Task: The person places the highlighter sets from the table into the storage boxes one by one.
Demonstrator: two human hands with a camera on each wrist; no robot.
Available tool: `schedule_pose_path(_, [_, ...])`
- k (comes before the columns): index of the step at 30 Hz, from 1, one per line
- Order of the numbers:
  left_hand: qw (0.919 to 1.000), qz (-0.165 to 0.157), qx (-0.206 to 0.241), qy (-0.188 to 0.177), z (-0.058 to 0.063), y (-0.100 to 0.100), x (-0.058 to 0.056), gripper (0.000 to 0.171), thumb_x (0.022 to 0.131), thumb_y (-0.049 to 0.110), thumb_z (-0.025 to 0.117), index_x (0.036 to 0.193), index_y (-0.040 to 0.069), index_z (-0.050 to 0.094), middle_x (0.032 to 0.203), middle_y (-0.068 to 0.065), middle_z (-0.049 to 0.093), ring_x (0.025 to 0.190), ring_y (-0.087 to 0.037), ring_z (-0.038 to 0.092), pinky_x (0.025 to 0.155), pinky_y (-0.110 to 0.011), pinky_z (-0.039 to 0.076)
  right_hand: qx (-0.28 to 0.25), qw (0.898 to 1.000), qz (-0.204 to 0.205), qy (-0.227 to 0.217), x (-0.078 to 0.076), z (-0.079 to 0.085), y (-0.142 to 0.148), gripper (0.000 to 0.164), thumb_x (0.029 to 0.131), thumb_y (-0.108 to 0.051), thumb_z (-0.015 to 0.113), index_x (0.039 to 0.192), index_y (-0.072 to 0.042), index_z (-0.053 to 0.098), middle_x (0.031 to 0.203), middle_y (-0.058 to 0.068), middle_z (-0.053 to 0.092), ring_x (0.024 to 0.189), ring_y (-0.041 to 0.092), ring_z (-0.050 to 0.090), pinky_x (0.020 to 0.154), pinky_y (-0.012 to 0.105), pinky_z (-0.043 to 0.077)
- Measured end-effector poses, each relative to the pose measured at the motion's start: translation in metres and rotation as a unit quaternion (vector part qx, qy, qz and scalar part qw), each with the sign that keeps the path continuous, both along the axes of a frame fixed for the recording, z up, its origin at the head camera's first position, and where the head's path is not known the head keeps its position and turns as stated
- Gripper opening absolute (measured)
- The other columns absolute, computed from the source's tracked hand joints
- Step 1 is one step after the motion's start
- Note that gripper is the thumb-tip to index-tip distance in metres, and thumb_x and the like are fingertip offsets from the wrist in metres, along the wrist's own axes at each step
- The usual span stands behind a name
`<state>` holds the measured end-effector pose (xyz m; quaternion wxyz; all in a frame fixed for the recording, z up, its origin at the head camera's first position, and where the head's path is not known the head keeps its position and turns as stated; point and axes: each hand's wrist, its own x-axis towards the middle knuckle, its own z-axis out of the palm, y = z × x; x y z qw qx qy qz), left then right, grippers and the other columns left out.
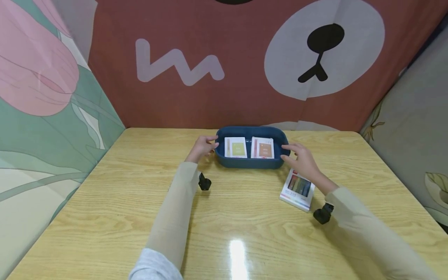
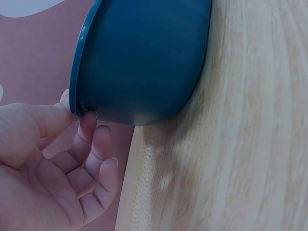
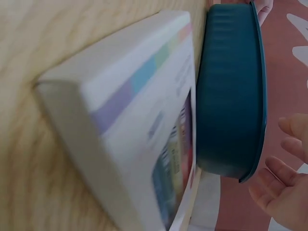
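Note:
A dark blue oblong plastic bin point(image 1: 251, 163) stands at the table's far edge. Inside it lie two small white packs, one with a yellow-green panel point(image 1: 238, 149), the other with an orange-brown panel point(image 1: 265, 150). My left hand point(image 1: 201, 148) pinches the bin's left rim; in the left wrist view the thumb is over the edge and a fingertip under it. At the right end, my right hand point(image 1: 305, 162) has its fingers spread; the right wrist view shows them apart from the bin's wall point(image 3: 231, 91). Below that hand lies a white box with coloured sticks behind a window point(image 1: 296, 191).
The wooden table point(image 1: 140, 217) meets a red-brown printed cloth point(image 1: 245, 101) right behind the bin. Printed cloths also hang at the left point(image 1: 42, 140) and right point(image 1: 402, 116). A black wrist camera point(image 1: 204, 182) sits on the left wrist, another point(image 1: 323, 214) on the right.

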<state>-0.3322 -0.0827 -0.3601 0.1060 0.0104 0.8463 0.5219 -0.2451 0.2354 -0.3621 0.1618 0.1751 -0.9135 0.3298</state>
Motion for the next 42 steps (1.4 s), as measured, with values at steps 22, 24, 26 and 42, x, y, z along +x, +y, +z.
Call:
schedule_pose_path(22, [1.0,-0.005,0.0,0.001,0.0,-0.001,0.001,0.039,0.09,0.015,0.056,0.128,0.015,0.051,0.102,-0.017,0.061,0.086,-0.034,0.058,0.054,-0.032,0.037,0.041,0.999,-0.003,0.035,0.024,-0.015,0.032,0.031,0.078,0.0,0.066,0.106,0.012,0.059,0.1,0.028,0.057,0.093,0.039,0.052,0.07,0.05,0.044])
schedule_pose_path(24, [1.0,-0.005,-0.001,0.001,0.0,-0.001,0.001,0.039,0.09,0.015,0.056,0.128,0.015,0.051,0.102,-0.016,0.061,0.086,-0.034,0.058,0.054,-0.032,0.038,0.04,0.999,-0.005,0.021,0.026,-0.016,0.036,0.032,0.079,0.0,0.065,0.108,0.012,0.058,0.102,0.028,0.056,0.095,0.04,0.051,0.072,0.051,0.043])
schedule_pose_path(26, [1.0,-0.004,0.001,-0.001,-0.001,-0.001,0.001,0.039,0.09,0.015,0.056,0.128,0.015,0.051,0.102,-0.016,0.061,0.087,-0.034,0.058,0.054,-0.032,0.038,0.037,0.999,-0.008,0.007,0.029,-0.017,0.04,0.033,0.08,-0.001,0.064,0.109,0.012,0.057,0.104,0.029,0.055,0.096,0.04,0.05,0.073,0.051,0.043])
schedule_pose_path(42, [0.9999,-0.004,0.003,-0.01,0.002,-0.001,0.002,0.04,0.09,0.015,0.055,0.129,0.015,0.05,0.105,-0.017,0.06,0.089,-0.033,0.058,0.06,-0.037,0.038,0.068,0.995,-0.024,-0.066,0.038,-0.023,0.057,0.041,0.081,-0.007,0.064,0.114,0.014,0.053,0.108,0.031,0.054,0.099,0.044,0.049,0.076,0.052,0.042])
